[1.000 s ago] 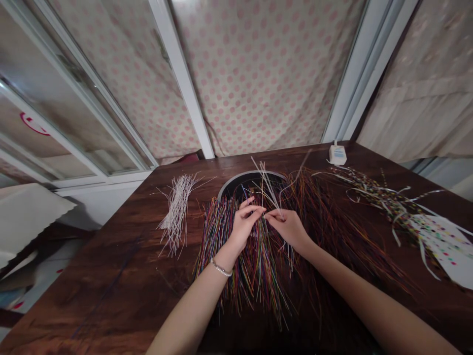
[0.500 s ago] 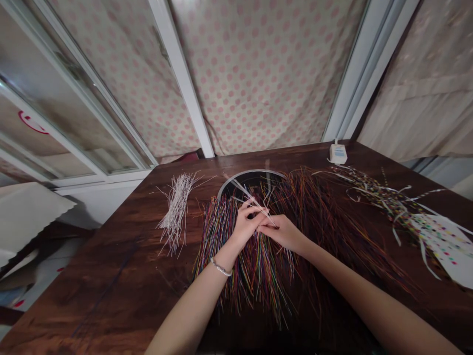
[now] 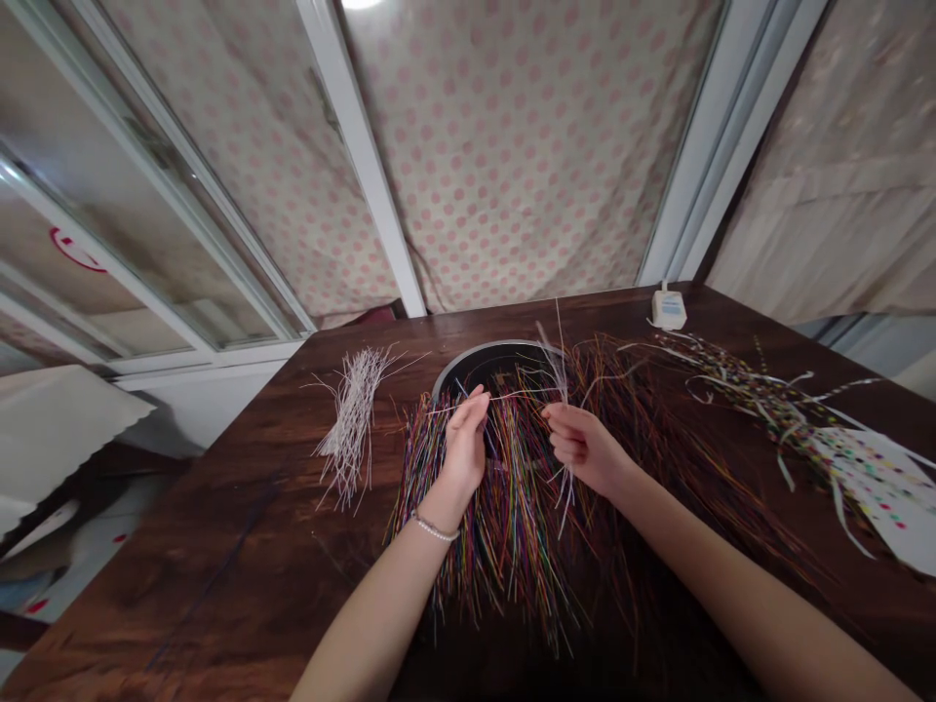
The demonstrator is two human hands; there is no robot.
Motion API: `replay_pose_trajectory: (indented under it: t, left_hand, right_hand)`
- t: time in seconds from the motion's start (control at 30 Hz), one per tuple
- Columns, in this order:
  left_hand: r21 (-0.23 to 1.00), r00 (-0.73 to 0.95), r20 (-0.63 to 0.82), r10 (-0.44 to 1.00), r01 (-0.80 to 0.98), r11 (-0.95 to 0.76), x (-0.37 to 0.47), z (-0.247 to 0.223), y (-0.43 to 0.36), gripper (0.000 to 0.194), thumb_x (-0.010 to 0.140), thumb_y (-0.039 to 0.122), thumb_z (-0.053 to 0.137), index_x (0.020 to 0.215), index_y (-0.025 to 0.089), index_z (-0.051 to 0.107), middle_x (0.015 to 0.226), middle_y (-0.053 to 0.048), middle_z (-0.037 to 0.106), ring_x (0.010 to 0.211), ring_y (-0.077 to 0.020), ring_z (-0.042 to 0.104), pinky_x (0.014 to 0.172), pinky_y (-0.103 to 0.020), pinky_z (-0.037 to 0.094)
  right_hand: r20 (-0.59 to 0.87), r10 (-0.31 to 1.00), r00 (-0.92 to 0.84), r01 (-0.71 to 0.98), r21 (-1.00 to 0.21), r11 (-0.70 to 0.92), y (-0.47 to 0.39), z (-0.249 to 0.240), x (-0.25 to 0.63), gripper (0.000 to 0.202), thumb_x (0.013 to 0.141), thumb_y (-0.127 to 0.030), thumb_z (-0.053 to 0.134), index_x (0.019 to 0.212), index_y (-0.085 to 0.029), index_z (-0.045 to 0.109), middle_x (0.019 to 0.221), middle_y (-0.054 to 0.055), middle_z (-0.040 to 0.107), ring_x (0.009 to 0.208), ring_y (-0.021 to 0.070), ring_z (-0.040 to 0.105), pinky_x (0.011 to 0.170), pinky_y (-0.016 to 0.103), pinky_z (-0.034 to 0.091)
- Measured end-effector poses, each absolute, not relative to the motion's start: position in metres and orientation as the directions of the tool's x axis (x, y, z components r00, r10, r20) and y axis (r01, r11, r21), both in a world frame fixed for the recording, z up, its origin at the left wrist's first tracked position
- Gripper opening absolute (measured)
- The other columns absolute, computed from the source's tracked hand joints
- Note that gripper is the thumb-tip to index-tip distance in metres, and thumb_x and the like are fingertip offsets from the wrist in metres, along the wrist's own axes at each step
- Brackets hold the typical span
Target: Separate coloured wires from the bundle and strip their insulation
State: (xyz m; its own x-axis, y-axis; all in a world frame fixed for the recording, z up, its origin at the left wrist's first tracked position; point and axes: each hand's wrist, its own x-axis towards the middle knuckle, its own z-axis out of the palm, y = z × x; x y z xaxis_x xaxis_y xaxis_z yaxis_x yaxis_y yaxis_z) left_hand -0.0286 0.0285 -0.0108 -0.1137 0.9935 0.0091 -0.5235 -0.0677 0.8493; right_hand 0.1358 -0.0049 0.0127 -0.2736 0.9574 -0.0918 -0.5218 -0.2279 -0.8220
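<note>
My left hand (image 3: 465, 441), a beaded bracelet at its wrist, pinches one end of a thin white strand (image 3: 516, 395). The strand runs sideways toward my right hand (image 3: 585, 447), whose closed fingers hold a small bundle of white strands (image 3: 562, 375). The bundle sticks up above the fingers and hangs down below them. Under both hands lies a wide spread of multicoloured strands (image 3: 512, 526), partly over a round dark object with a grey rim (image 3: 457, 363). Dark reddish strands (image 3: 658, 439) fan out to the right.
On the wooden table (image 3: 241, 497), a pile of white strands (image 3: 355, 414) lies at left. Dotted ribbons (image 3: 760, 390) and a white dotted sheet (image 3: 877, 492) are at right, with a small white box (image 3: 668, 309) near the back edge. A curtain hangs behind.
My hands, together before, have moved apart. The white bundle now stands nearly upright at my right hand, and a single strand stretches between the hands.
</note>
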Motion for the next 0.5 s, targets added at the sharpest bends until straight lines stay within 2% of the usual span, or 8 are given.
replay_pose_trajectory:
  t: [0.1, 0.2, 0.33, 0.4, 0.5]
  left_hand:
    - [0.876, -0.196, 0.098, 0.976, -0.449, -0.178, -0.028, -0.013, 0.029, 0.012, 0.063, 0.026, 0.068, 0.073, 0.020, 0.069, 0.114, -0.005, 0.058, 0.113, -0.0200, 0.045, 0.097, -0.036, 0.029]
    - [0.917, -0.266, 0.201, 0.943, -0.287, -0.277, -0.028, -0.015, 0.029, 0.010, 0.063, 0.026, 0.069, 0.070, 0.019, 0.069, 0.106, -0.007, 0.061, 0.110, -0.0204, 0.047, 0.096, -0.036, 0.030]
    - [0.940, -0.198, 0.280, 0.940, -0.143, -0.310, -0.028, -0.014, 0.027, 0.008, 0.065, 0.026, 0.067, 0.067, 0.019, 0.068, 0.107, -0.007, 0.059, 0.110, -0.0209, 0.048, 0.096, -0.038, 0.031]
    - [0.939, -0.140, 0.291, 0.947, -0.150, -0.310, -0.028, -0.013, 0.025, 0.008, 0.066, 0.026, 0.066, 0.067, 0.018, 0.067, 0.111, -0.007, 0.057, 0.110, -0.0205, 0.047, 0.096, -0.038, 0.031]
    - [0.922, -0.139, 0.257, 0.956, -0.261, -0.285, -0.029, -0.012, 0.025, 0.008, 0.066, 0.026, 0.065, 0.065, 0.017, 0.066, 0.111, -0.007, 0.057, 0.110, -0.0199, 0.047, 0.096, -0.038, 0.031]
  right_hand:
    - [-0.097, 0.983, -0.154, -0.524, -0.836, -0.165, -0.003, 0.011, 0.135, 0.019, 0.068, -0.032, 0.064, 0.074, -0.015, 0.060, 0.044, -0.011, 0.018, 0.037, 0.0027, 0.010, 0.033, 0.019, 0.007]
    - [-0.037, 0.998, 0.060, -0.414, -0.910, -0.009, -0.003, 0.013, 0.131, 0.021, 0.064, -0.033, 0.068, 0.071, -0.014, 0.063, 0.042, -0.010, 0.024, 0.036, 0.0022, 0.016, 0.033, 0.019, 0.009]
    - [0.030, 0.971, 0.238, -0.313, -0.944, 0.106, -0.002, 0.018, 0.135, 0.025, 0.061, -0.035, 0.069, 0.073, -0.014, 0.065, 0.043, -0.008, 0.033, 0.036, 0.0019, 0.020, 0.033, 0.020, 0.011]
    - [0.010, 0.968, 0.251, -0.305, -0.948, 0.090, 0.001, 0.018, 0.142, 0.026, 0.060, -0.036, 0.070, 0.073, -0.014, 0.065, 0.043, -0.007, 0.037, 0.035, 0.0018, 0.020, 0.032, 0.020, 0.011]
    - [-0.043, 0.975, 0.220, -0.299, -0.954, 0.025, 0.006, 0.012, 0.151, 0.026, 0.058, -0.036, 0.071, 0.071, -0.013, 0.065, 0.042, -0.007, 0.037, 0.034, 0.0018, 0.019, 0.031, 0.020, 0.012]
